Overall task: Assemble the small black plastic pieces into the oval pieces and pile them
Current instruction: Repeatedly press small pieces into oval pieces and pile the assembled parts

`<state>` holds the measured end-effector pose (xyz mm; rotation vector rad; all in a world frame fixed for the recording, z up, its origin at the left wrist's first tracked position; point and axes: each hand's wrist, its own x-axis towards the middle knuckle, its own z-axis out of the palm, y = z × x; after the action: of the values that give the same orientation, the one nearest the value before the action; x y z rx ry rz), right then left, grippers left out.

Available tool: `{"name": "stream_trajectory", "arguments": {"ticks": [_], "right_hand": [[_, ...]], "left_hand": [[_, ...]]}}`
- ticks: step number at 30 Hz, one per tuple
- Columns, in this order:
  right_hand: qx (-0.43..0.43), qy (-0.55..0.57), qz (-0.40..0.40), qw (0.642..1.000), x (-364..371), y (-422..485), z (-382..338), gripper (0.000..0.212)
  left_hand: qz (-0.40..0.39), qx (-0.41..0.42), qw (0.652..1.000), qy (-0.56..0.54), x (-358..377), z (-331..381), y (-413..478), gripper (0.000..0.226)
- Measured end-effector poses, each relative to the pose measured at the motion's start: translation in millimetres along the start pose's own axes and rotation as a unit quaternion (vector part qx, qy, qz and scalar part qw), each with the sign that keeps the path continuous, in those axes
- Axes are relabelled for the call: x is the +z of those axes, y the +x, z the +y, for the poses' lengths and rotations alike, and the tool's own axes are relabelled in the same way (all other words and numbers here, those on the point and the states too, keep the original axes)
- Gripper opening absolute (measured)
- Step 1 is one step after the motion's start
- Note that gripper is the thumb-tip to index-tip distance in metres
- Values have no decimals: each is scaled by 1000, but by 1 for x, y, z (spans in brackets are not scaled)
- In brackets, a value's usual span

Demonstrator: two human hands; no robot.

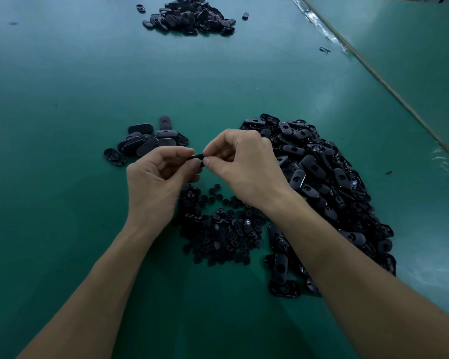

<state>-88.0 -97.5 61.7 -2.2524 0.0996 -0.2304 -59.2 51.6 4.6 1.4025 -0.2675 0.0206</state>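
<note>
1. Small pile of oval pieces (151,141): lies on the green table (62,73), beyond and to the left of the scatter of small black pieces (223,231), apart from it. One oval lies just off the pile's left edge.
2. Left hand (158,177): raised over the left edge of the scatter, thumb and forefinger pinching one end of a black piece (197,158), the other fingers curled under.
3. The black piece: held in the air beyond the scatter, between the two hands, seen edge-on. Whether a small piece sits in it cannot be told.
4. Far pile of oval pieces (192,15): well beyond the scatter, at the table's far end, with a few strays beside it.
5. Right hand (246,164): over the scatter's far right part, thumb and forefinger tips pinching the other end of the same black piece, remaining fingers bent in.
6. Large heap of oval pieces (322,182): directly right of the scatter, touching it at the near edge, partly hidden by the right forearm.
</note>
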Motion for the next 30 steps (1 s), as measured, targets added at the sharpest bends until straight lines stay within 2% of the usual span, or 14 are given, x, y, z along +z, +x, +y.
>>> {"name": "stream_trajectory", "arguments": {"ticks": [7, 22, 30], "right_hand": [[-14, -5, -9, 1000, 3, 0, -2, 10], [-17, -45, -2, 999, 8, -2, -7, 12], [-49, -146, 3, 988, 14, -8, -17, 11]], "left_hand": [[-17, -3, 1000, -1, -1, 0, 1, 22], [-26, -8, 1000, 11, -3, 1, -1, 17], [-30, 26, 998, 51, -2, 3, -2, 23]]}}
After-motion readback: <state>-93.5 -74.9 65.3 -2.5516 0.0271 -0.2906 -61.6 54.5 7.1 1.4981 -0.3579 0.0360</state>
